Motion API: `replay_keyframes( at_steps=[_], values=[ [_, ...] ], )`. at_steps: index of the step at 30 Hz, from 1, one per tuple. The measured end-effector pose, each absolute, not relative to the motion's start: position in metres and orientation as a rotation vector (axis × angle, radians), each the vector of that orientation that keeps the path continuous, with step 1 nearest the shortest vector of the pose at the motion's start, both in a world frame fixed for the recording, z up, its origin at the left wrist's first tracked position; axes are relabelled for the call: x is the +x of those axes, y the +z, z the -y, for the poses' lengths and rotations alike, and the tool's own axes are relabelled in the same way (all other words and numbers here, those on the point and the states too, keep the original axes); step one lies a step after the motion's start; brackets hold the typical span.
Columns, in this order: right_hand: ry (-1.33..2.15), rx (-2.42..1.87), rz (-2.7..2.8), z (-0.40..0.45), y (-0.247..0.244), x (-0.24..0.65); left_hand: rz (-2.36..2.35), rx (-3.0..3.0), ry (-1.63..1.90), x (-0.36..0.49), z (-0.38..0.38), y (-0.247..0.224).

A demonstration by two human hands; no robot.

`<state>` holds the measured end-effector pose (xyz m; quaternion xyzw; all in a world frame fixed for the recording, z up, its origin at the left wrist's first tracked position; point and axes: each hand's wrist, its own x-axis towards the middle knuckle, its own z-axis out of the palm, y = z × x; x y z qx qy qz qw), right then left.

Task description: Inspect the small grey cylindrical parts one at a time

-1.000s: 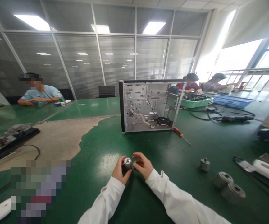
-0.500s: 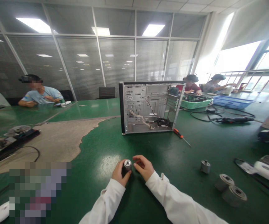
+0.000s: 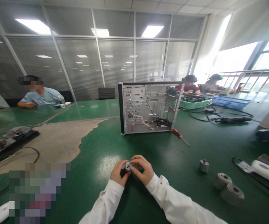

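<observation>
A small round metal motor [image 3: 128,166] is held above the green table [image 3: 97,186], its end face turned up toward me. My left hand [image 3: 118,174] is closed around its left side, with fingers and thumb on it. From the right, my right hand [image 3: 143,169] touches the motor with its fingertips, thumb and forefinger at the edge of the end face. Beyond both hands stands an open computer case [image 3: 148,107] on its base, with cables and a black fan inside. An orange and black screwdriver [image 3: 180,137] lies by its right corner.
Right of my hands stand a small motor [image 3: 203,166] and two larger metal cylinders [image 3: 232,194]. Green [image 3: 196,104] and blue [image 3: 231,102] baskets are farther back, near a cable. A torn brown sheet [image 3: 55,140] and a power strip lie left. People sit across the table.
My right hand has moved left and closed onto the motor, which has tilted slightly in my left hand. The person at the left has lowered a hand.
</observation>
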<state>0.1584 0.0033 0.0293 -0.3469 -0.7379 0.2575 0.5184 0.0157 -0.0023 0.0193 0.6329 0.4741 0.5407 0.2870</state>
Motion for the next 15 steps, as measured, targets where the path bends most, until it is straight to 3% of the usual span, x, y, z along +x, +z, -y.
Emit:
replay_keyframes(
  at_steps=[15],
  values=[
    [0.609,-0.798,1.763,-0.0004,0.0339,0.1560,-1.190,1.744,1.509,0.0178,0.0014,0.0172]
  ],
)
